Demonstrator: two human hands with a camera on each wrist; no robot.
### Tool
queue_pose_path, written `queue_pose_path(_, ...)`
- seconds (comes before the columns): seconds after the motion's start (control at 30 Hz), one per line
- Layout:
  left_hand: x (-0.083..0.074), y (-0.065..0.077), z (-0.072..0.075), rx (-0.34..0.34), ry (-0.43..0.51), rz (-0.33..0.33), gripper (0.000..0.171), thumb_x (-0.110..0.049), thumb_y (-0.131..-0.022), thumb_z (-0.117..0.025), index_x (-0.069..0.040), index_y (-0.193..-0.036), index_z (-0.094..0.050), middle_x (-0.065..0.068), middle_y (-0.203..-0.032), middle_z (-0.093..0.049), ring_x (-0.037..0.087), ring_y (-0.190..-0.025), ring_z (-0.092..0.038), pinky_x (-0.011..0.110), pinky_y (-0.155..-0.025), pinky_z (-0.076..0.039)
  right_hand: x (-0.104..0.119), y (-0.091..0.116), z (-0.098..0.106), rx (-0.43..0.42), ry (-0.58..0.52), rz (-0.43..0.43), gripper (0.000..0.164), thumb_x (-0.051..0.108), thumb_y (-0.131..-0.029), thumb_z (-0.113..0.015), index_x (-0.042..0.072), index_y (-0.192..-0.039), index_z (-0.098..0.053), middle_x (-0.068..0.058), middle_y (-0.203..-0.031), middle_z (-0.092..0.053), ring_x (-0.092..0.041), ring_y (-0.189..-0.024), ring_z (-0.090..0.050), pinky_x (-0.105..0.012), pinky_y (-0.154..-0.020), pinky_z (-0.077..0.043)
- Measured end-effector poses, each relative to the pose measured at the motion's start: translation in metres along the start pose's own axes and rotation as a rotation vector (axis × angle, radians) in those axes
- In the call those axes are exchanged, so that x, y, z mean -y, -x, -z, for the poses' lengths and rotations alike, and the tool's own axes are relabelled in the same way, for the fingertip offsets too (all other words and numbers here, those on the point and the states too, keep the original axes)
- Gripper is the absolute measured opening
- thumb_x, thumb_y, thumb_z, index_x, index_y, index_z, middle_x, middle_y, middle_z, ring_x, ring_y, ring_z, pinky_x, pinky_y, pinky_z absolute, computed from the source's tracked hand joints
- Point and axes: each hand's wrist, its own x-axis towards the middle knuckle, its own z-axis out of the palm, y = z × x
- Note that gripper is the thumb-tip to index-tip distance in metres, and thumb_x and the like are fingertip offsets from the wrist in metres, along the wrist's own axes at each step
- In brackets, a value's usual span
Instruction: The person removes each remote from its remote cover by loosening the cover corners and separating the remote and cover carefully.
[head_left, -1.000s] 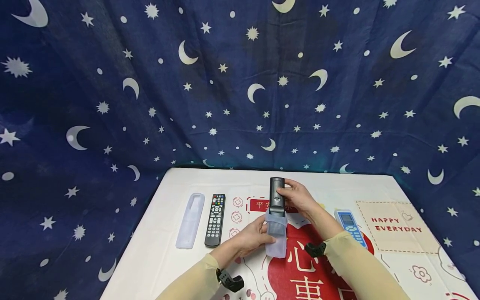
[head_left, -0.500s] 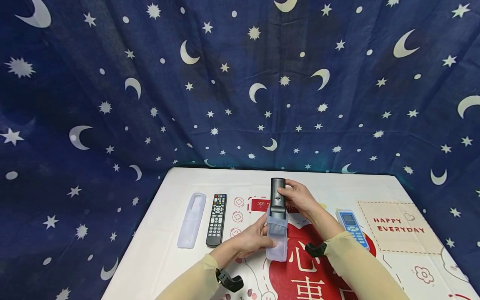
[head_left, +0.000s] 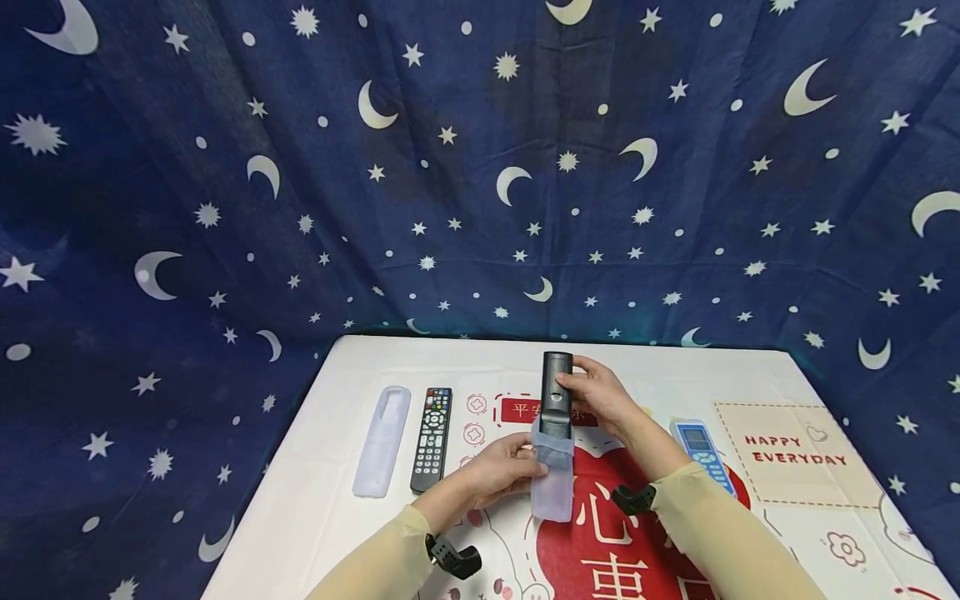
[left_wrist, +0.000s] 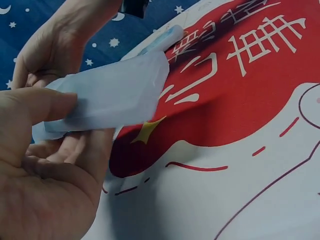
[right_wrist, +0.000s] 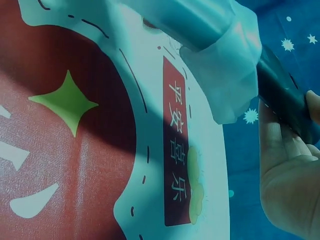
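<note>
A black remote control (head_left: 557,392) is held back side up over the table, its lower part inside a translucent silicone sleeve (head_left: 553,497). My right hand (head_left: 600,396) grips the bare upper end, thumb on the back. My left hand (head_left: 501,471) pinches the sleeve from the left, thumb on top and fingers beneath. In the left wrist view the sleeve (left_wrist: 110,95) tapers away from the left thumb. The right wrist view shows the sleeve's bunched, folded mouth (right_wrist: 225,65) around the remote (right_wrist: 282,90).
Left of the hands lie another black remote (head_left: 431,440) with its buttons up and an empty translucent sleeve (head_left: 381,442). A blue-and-white remote (head_left: 702,454) lies beyond the right forearm. The printed white tablecloth (head_left: 330,467) ends at a starry blue curtain (head_left: 465,208).
My left thumb and fingers have shifted slightly up along the sleeve. The remote and my right hand stay nearly where they were, and the other items have not moved.
</note>
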Motion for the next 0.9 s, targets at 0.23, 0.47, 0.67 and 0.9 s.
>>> queue_pose_path(0.23,-0.002,0.0016,0.003,0.071,-0.034,-0.041,0.077,0.011,-0.091,-0.065,-0.013,-0.157,-0.036,0.012,-0.102,-0.071,0.021,-0.094,-0.068,0.04,-0.086,-0.059,0.0016,0.0004,-0.0042,0.01,-0.005,0.035,0.057,0.017,-0.101,-0.065,0.0,-0.15,-0.042,-0.016,-0.116,-0.068,-0.018,-0.087,-0.07,-0.036,-0.082,-0.059)
queue_pose_path(0.47,-0.0034,0.0039,0.0054,0.22,-0.037,-0.056,0.092,0.014,-0.091,-0.06,-0.026,-0.163,-0.019,0.015,-0.113,-0.071,0.021,-0.098,-0.068,0.038,-0.086,-0.058,0.0031,-0.0004,-0.0077,-0.028,-0.01,0.033,0.058,0.019,-0.101,-0.066,0.001,-0.151,-0.043,-0.016,-0.117,-0.069,-0.017,-0.087,-0.07,-0.035,-0.08,-0.059)
queue_pose_path(0.67,-0.0041,0.0059,0.0078,0.278,-0.027,-0.028,0.1,0.015,-0.09,-0.059,-0.031,-0.164,-0.011,0.015,-0.123,-0.069,0.021,-0.103,-0.067,0.038,-0.086,-0.056,0.0024,-0.0011,-0.0084,-0.023,-0.007,0.039,0.057,0.017,-0.1,-0.066,-0.002,-0.149,-0.043,-0.017,-0.115,-0.069,-0.016,-0.085,-0.07,-0.033,-0.078,-0.059)
queue_pose_path(0.9,-0.005,0.0052,0.0071,0.257,-0.068,-0.019,0.098,0.011,-0.089,-0.06,-0.035,-0.163,-0.016,0.014,-0.118,-0.07,0.021,-0.101,-0.067,0.037,-0.084,-0.057,0.0023,0.0003,-0.0082,-0.033,-0.02,0.03,0.058,0.017,-0.1,-0.066,-0.002,-0.15,-0.043,-0.016,-0.116,-0.069,-0.016,-0.086,-0.071,-0.033,-0.078,-0.059)
